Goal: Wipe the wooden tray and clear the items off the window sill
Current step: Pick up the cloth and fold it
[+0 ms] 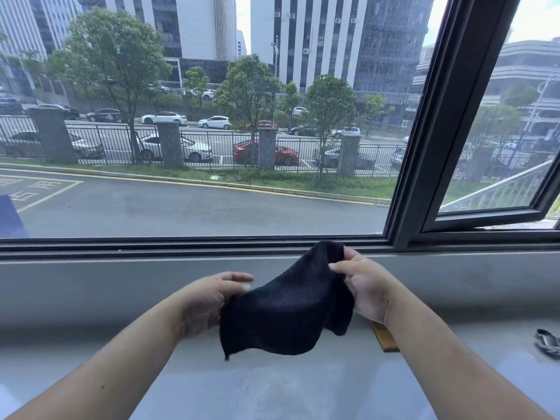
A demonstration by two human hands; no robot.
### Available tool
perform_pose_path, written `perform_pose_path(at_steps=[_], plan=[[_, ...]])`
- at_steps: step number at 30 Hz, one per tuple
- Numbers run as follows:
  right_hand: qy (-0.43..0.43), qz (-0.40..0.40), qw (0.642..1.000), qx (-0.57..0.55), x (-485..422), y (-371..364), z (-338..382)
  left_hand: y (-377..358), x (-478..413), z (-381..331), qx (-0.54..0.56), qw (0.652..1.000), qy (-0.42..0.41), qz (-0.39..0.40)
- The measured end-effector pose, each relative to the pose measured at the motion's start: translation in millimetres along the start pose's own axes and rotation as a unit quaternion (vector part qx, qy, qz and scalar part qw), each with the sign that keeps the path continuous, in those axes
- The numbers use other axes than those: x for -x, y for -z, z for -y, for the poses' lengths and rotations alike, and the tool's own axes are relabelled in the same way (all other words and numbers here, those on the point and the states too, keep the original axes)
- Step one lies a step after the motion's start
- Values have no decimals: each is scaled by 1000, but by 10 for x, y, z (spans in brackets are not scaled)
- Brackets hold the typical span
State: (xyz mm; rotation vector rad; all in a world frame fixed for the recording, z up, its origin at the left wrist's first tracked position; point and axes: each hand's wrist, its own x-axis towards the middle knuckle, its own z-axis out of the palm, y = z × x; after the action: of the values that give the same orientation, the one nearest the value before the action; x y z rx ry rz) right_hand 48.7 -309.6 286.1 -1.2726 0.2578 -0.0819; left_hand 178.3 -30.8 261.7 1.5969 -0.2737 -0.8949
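Our hands, left hand (pixel 209 301) and right hand (pixel 362 287), both gripping black cloth (pixel 285 316) above window sill (pixel 272 386). Wooden tray (pixel 384 338) mostly hidden behind right forearm. Metal object (pixel 548 342) cut off at sill's right edge.

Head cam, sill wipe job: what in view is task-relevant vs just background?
Task-relevant:
- black cloth, held up between left hand and right hand
- wooden tray, only a corner visible behind the right forearm
- metal item on the window sill, far right

Background:
- open window frame
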Motion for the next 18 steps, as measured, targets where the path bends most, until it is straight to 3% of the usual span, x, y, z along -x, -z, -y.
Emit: perform_pose_path(at_steps=[3, 6, 11, 16, 18], plan=[[-24, -142, 964, 222, -36, 131, -132, 90, -28, -45, 45, 993, -84, -76], [-11, -207, 945, 252, -34, 221, -224, 177, -64, -19, -43, 984, -125, -122], [40, -187, 917, 350, -23, 243, -225, 245, -134, 52, -254, 932, -143, -214], [99, -204, 841, 492, 31, 239, -103, 253, -147, 63, -378, 874, -145, -271], [70, -195, 865, 456, 49, 233, -97, 213, -131, 46, -372, 876, -136, -275]])
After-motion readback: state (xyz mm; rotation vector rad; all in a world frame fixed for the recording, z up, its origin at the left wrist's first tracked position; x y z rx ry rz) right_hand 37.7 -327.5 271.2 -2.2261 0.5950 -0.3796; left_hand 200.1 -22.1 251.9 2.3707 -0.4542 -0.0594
